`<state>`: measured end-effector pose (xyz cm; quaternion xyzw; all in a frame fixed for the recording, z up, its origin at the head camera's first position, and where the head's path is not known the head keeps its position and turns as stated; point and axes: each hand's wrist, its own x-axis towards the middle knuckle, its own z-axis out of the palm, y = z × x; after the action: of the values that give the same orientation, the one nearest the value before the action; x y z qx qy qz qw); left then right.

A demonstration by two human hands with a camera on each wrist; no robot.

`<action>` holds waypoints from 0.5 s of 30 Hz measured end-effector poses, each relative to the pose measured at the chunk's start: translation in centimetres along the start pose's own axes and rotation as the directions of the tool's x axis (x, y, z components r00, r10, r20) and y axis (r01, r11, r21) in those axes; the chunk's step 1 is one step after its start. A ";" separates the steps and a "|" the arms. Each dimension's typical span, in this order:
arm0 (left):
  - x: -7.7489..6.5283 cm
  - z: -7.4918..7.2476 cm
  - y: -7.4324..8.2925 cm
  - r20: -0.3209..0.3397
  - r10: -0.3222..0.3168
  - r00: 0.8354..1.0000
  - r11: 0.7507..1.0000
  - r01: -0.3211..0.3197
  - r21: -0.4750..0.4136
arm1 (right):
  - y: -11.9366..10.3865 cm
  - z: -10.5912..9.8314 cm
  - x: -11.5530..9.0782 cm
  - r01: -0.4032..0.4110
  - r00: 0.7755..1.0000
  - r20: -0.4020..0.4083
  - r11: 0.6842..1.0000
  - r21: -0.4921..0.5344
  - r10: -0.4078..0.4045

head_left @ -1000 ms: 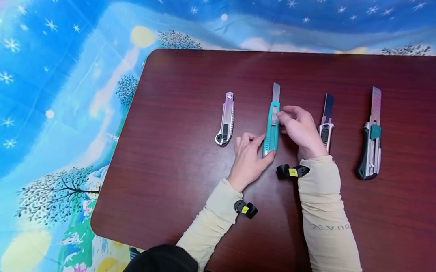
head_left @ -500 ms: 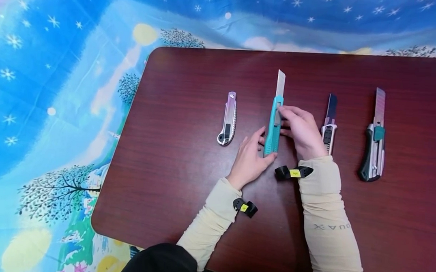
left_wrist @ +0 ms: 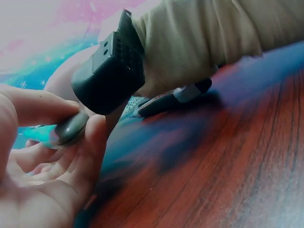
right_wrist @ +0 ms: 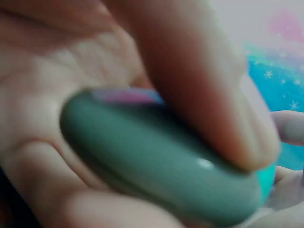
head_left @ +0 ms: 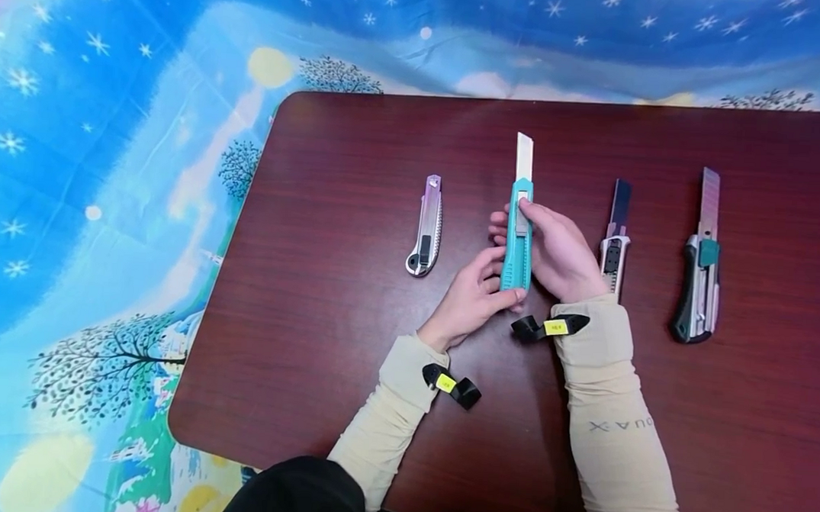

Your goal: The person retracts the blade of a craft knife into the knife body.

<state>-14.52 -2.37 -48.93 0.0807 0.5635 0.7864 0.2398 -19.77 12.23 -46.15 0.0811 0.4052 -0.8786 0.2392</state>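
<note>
A teal snap-off utility knife (head_left: 518,253) is held up in both hands, its pale blade (head_left: 524,155) pointing away from the body. My left hand (head_left: 466,297) pinches its butt end, thumb across the bottom. The right hand (head_left: 555,247) grips the body from the right, with the thumb on the slider and fingertips showing past the left side. In the left wrist view, finger and thumb of the left hand (left_wrist: 52,156) close on the dark rounded butt (left_wrist: 71,128). The right wrist view shows that butt (right_wrist: 156,156) close up and blurred under a right-hand digit.
A silver-purple utility knife (head_left: 426,226) lies to the left on the dark red table (head_left: 299,282). Right of the hands lie a black-bladed knife (head_left: 614,253), partly hidden by the right wrist, and a larger green-and-black knife (head_left: 699,284). A patterned blue cloth (head_left: 184,86) surrounds the table.
The teal knife has come up off the table and stands straighter; more of its blade shows. The right-hand fingers have wrapped under it, and the left hand has closed around its butt.
</note>
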 end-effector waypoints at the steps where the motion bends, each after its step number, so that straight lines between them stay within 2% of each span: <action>1: 0.0 -0.1 0.0 0.012 -0.008 1.000 0.999 0.008 -0.031 | 0.1 -0.1 0.1 -0.017 1.000 0.017 1.000 0.010 0.017; 5: 0.0 -0.4 -0.1 0.036 -0.034 0.999 0.994 0.037 -0.098 | 0.5 -0.2 0.5 -0.052 0.999 0.015 0.999 -0.016 0.052; 10: -0.2 -0.6 -0.4 0.016 -0.095 0.995 0.990 0.096 -0.102 | 1.1 -0.1 0.7 -0.088 0.996 -0.029 0.996 -0.023 0.087; 15: -0.1 -1.0 -0.4 0.042 -0.119 0.992 0.982 0.124 -0.145 | 1.3 0.0 0.8 -0.046 0.998 -0.045 0.999 0.021 0.047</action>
<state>-14.73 -3.12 -49.60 0.0412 0.5038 0.8082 0.3021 -19.85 11.18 -47.30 0.1130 0.3998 -0.8748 0.2493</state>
